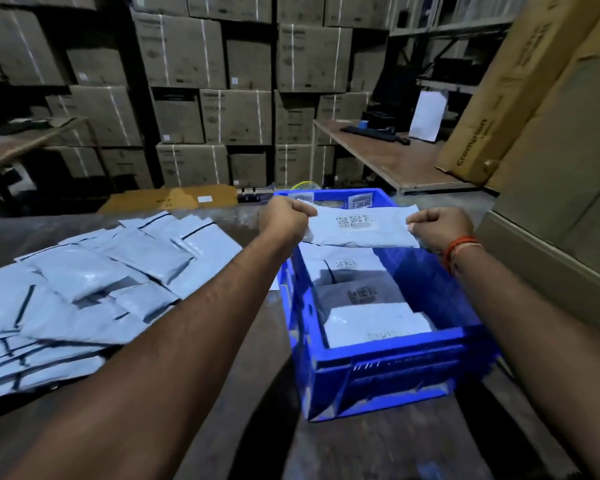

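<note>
I hold a grey mailer bag [359, 225] with a barcode label flat above the far half of a blue plastic crate [388, 367]. My left hand [286, 216] grips the bag's left edge and my right hand [439, 226] grips its right edge, both with curled fingers. Inside the crate lie several more labelled grey mailer bags [371, 322]. An orange thread band circles my right wrist.
A spread pile of grey mailer bags [84, 289] covers the dark table [250, 341] left of the crate. Stacked cardboard boxes [222, 98] fill the back wall. A wooden desk [388, 157] with a keyboard stands at back right, tall cartons [534, 109] on the right.
</note>
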Motion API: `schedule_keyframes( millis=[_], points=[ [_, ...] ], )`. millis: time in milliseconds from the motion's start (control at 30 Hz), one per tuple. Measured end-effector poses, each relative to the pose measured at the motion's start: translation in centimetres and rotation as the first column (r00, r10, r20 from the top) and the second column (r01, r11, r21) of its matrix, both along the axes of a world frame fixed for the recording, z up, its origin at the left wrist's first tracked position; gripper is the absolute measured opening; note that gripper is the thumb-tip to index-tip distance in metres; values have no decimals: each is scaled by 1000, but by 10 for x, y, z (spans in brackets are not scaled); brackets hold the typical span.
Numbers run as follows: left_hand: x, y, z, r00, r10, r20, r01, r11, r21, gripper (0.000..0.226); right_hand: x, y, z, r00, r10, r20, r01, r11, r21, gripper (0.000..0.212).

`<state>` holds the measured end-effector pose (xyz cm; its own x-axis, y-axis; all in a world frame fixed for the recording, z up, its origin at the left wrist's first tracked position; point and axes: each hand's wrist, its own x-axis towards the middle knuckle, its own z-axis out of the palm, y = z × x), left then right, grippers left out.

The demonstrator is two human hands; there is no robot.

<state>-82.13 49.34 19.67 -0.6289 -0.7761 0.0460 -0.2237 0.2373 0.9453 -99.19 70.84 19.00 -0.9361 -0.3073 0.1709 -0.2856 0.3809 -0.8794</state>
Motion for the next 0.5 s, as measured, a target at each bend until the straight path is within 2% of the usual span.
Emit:
schedule_keyframes(
  millis=[133, 200, 267, 367, 500],
  points=[
    [-51, -2, -4, 980, 114, 160, -83, 978, -190, 29, -53, -21, -8, 995, -10, -98, 26, 985, 172, 13],
    [-69, -2, -7, 942, 157, 298, -61, 949, -308, 18, -77, -38, -17, 990, 11, -142, 30, 959, 282, 15],
    [-83, -4, -15, 887, 207, 414, -28, 917, -397, 23, -98, -56, -28, 990, 47, -134, 6, 928, 372, 17],
    [-103, -8, -29, 833, 293, 470, -40, 878, -476, 20, -117, -83, -49, 974, 129, -189, -20, 873, 488, 15],
    [-129, -9, -43, 760, 352, 546, -39, 864, -503, 26, -122, -112, -73, 969, 147, -199, -5, 817, 577, 28]
  ],
)
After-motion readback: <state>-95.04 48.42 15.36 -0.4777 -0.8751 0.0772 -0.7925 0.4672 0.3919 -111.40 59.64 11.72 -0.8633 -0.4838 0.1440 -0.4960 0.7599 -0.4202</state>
